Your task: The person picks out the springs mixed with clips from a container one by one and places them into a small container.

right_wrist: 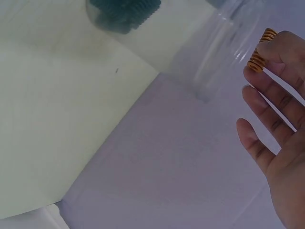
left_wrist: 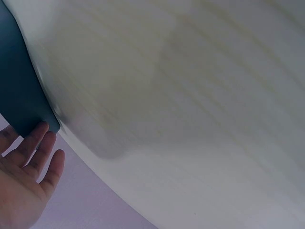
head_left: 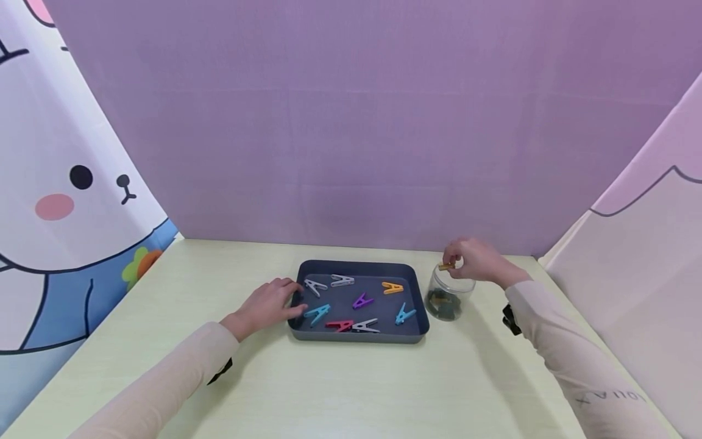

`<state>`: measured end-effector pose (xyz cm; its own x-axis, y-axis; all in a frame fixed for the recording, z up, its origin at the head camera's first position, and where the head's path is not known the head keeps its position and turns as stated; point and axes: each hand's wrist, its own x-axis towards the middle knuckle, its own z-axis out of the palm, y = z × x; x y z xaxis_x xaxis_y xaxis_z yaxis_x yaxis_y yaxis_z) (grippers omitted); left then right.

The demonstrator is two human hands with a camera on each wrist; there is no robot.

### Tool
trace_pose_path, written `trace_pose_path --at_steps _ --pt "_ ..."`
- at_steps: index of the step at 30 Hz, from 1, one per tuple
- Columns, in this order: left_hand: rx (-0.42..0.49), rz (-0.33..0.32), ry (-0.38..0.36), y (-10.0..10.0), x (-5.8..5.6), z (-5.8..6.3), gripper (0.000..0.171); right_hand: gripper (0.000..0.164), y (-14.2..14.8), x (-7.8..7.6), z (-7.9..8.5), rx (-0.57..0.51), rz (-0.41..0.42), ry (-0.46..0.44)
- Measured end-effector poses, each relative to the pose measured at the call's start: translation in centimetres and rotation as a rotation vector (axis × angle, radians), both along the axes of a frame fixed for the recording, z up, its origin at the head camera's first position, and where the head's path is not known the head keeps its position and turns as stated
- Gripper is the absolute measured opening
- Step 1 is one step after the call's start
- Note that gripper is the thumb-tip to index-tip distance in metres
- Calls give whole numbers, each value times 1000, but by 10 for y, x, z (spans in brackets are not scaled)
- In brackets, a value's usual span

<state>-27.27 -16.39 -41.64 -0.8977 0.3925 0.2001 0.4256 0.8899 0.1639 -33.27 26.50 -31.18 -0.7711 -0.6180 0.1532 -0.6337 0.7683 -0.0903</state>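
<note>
My left hand [head_left: 274, 303] touches the left rim of a dark grey tray [head_left: 356, 337], thumb and fingertips over its edge. In the left wrist view its fingers [left_wrist: 40, 155] lie loosely extended by the tray's corner. Inside the tray lie several plastic clips: white, blue, a red clip [head_left: 340, 325], a purple clip [head_left: 362, 300] and a yellow-orange clip [head_left: 392, 288]. Between thumb and index finger, my right hand [head_left: 478, 261] pinches an orange coil spring [right_wrist: 257, 58], its other fingers spread. The spring is at the mouth of a clear jar [head_left: 466, 291] holding dark green springs [head_left: 443, 305].
The tray and jar stand side by side on a pale wood-grain table [head_left: 384, 390]. A purple cloth wall [head_left: 351, 122] rises at the table's back edge. Cartoon-printed cloth [head_left: 66, 140] hangs on the left, and a pale panel [head_left: 647, 262] flanks the right.
</note>
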Motion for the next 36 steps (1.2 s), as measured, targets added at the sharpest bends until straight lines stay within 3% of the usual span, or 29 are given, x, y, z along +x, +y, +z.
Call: trace_pose_path --at_steps 16,36 --pt "-4 18 -22 0 1 1 45 7 8 3 -17 15 -32 -32" --pt "-10 26 -33 1 1 1 45 9 9 8 -28 18 -20 51"
